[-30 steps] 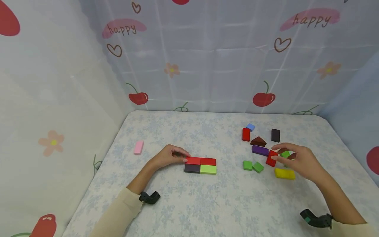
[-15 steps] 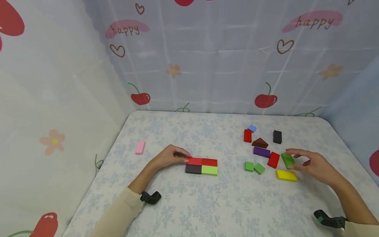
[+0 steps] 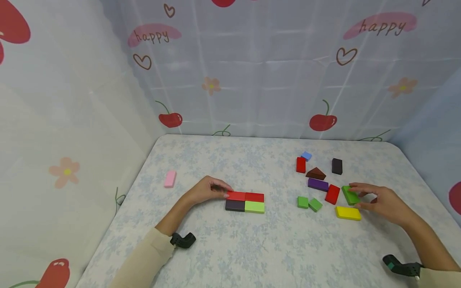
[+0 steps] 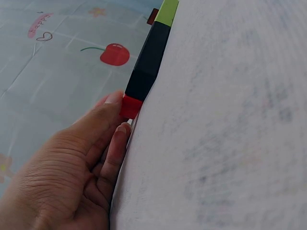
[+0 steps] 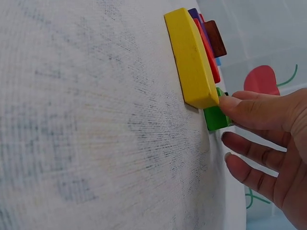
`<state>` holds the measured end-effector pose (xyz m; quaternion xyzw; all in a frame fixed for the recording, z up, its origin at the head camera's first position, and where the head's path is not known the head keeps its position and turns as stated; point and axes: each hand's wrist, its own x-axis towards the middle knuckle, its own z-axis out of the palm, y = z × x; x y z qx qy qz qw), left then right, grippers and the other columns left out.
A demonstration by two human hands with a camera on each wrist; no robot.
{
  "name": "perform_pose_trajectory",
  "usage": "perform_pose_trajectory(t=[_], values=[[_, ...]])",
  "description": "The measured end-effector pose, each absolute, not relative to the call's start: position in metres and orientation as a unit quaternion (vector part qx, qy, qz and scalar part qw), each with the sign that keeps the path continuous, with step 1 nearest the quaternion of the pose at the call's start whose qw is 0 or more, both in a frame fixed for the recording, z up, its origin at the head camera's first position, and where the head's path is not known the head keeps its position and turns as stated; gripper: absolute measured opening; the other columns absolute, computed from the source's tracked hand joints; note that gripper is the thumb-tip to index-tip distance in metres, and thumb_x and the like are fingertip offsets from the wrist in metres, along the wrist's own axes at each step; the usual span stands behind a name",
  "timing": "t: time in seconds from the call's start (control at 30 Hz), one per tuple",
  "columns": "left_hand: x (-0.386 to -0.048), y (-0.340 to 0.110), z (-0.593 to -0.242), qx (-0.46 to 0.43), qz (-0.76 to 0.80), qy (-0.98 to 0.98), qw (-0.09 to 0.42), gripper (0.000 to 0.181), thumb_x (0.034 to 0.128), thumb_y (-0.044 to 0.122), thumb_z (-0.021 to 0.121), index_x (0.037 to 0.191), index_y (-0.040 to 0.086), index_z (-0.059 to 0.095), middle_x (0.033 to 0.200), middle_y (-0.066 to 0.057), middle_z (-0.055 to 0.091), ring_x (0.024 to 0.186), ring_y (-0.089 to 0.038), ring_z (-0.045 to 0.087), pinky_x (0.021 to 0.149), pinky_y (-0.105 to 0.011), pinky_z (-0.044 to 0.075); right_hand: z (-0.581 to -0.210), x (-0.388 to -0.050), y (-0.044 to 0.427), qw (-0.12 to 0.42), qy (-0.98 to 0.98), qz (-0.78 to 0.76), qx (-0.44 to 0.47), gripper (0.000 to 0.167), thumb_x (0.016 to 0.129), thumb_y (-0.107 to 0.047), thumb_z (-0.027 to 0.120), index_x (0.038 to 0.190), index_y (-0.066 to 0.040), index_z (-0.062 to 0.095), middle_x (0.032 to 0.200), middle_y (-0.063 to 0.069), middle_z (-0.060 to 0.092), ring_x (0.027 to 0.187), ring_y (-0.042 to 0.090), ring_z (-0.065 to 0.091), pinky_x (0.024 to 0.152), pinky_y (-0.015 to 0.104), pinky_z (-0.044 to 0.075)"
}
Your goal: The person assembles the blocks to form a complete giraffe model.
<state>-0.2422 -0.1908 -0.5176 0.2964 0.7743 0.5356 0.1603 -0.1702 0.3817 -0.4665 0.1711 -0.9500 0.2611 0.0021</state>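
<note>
My left hand [image 3: 206,189] pinches the left end of a red block [image 3: 237,196] with thumb and fingertips. That block lies flush in a two-by-two arrangement with another red block [image 3: 254,197], a black block [image 3: 235,205] and a lime-green block [image 3: 254,207]. On the right, my right hand [image 3: 387,203] has thumb and index finger at opposite ends of a green block [image 3: 349,195]; its other fingers are loosely bent. A yellow block [image 3: 348,213] lies just in front of the green one, and a tilted red block [image 3: 332,194] lies to its left.
Behind these lie a purple block [image 3: 318,184], a brown triangular block [image 3: 316,173], a red block [image 3: 301,165], a blue block [image 3: 306,156] and a black block [image 3: 337,166]. Two small green blocks [image 3: 303,202] sit nearer the middle. A pink block [image 3: 170,179] lies far left.
My right hand has let go of the tilted red block and moved right to the green block, taking it between thumb and index finger. The left hand stays on its red block.
</note>
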Motion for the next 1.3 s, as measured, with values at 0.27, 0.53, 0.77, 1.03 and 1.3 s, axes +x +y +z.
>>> perform_pose_trajectory(t=[0.27,0.53,0.77,1.03,1.3], values=[[-0.240,-0.191,-0.518,0.299,0.533,0.776,0.154,0.023,0.0875,0.016,0.082,0.111,0.014,0.081,0.109,-0.001,0.076,0.077,-0.012,0.062,0.068,-0.027,0.052,-0.466,-0.174,0.376,-0.017,-0.954,0.248,0.168,0.055,0.075,0.001,0.086,0.127,0.000,0.068,0.129,0.025,0.062,0.086,0.010,0.058,0.065,0.023,0.052],[-0.240,-0.190,-0.515,0.292,0.533,0.779,0.154,0.024,0.0865,0.016,0.083,0.110,0.015,0.081,0.106,-0.001,0.076,0.073,-0.012,0.059,0.065,-0.027,0.051,-0.467,-0.173,0.375,0.012,-0.957,0.233,0.174,0.054,0.075,-0.011,0.090,0.123,0.001,0.070,0.123,0.024,0.062,0.087,0.018,0.059,0.065,0.021,0.052],[-0.241,-0.191,-0.518,0.298,0.526,0.782,0.150,0.024,0.0875,0.016,0.083,0.111,0.014,0.080,0.107,-0.001,0.076,0.072,-0.011,0.058,0.064,-0.026,0.050,-0.463,-0.161,0.378,0.072,-0.952,0.251,0.163,0.047,0.077,-0.010,0.089,0.120,-0.003,0.072,0.117,0.017,0.065,0.087,-0.004,0.053,0.062,0.021,0.053],[-0.239,-0.190,-0.517,0.284,0.537,0.778,0.157,0.024,0.0865,0.013,0.083,0.110,0.015,0.081,0.106,-0.001,0.076,0.072,-0.011,0.058,0.065,-0.025,0.050,-0.449,-0.147,0.368,0.118,-0.943,0.267,0.162,0.047,0.078,-0.013,0.090,0.121,-0.006,0.072,0.117,0.015,0.064,0.089,-0.016,0.045,0.064,0.014,0.051],[-0.237,-0.187,-0.512,0.283,0.540,0.776,0.162,0.025,0.0869,0.002,0.080,0.112,0.004,0.079,0.104,-0.007,0.076,0.072,-0.009,0.058,0.065,-0.022,0.049,-0.427,-0.133,0.342,0.141,-0.932,0.283,0.178,0.051,0.075,-0.008,0.091,0.122,-0.007,0.071,0.120,0.011,0.063,0.095,-0.016,0.044,0.069,0.005,0.044]])
